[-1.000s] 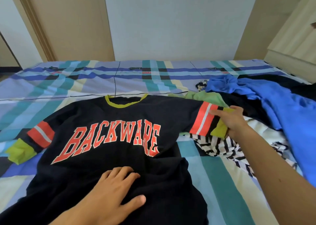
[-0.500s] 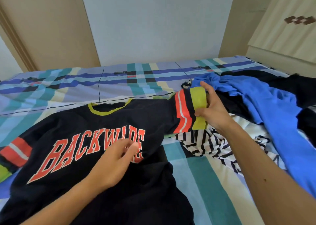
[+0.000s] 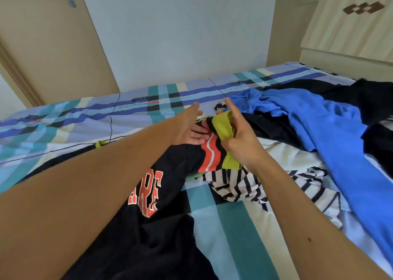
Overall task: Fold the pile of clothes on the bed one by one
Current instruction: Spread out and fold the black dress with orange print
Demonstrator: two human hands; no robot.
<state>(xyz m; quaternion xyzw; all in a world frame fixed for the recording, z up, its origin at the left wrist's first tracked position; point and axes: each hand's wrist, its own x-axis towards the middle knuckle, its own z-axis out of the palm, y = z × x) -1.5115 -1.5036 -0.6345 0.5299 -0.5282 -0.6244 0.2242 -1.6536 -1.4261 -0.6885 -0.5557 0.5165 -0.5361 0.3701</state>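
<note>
A black shirt (image 3: pixel 161 233) with orange letters lies spread on the bed, largely hidden under my left forearm. Its right sleeve (image 3: pixel 212 152), striped orange and white with a lime-green cuff, is lifted off the bed. My right hand (image 3: pixel 240 139) pinches the green cuff between thumb and fingers. My left hand (image 3: pixel 189 126) reaches across and touches the sleeve by the orange stripe, fingers spread. To the right lies the pile: a blue garment (image 3: pixel 331 126), a black-and-white striped one (image 3: pixel 244 186) and black clothes (image 3: pixel 357 96).
The bed carries a plaid sheet (image 3: pixel 229 226) in teal, blue and cream. A closed door (image 3: pixel 46 45) stands at the back left, a pale wall behind the bed, and a cream wardrobe (image 3: pixel 348 24) at the right.
My left hand left the shirt's chest and moved up to the right sleeve. My right hand has raised the cuff a little. The camera has turned right.
</note>
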